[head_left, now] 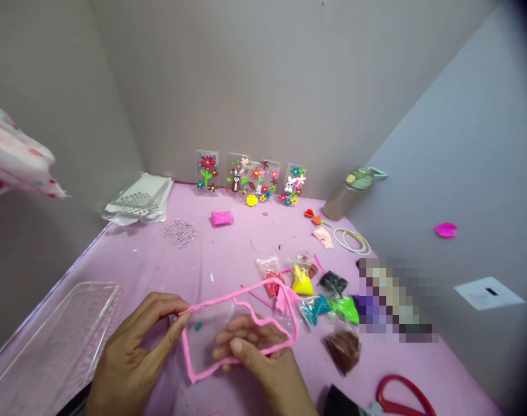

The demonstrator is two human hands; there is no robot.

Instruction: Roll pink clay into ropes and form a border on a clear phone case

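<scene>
And here's the clear rectangular plastic case, edged with a soft-looking pink strand, held at six o'clock over the lilac table! Left hand pinches its ten-o'clock corner; right hand clasps the five-o'clock edge, thumb in front, fingers behind. Careful: heavy thumb pressure could dent that strand, flexing could peel it, and drifting towards two o'clock could snag the bagged yellow lump.

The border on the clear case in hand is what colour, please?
The border is pink, seen in the head view.
</scene>
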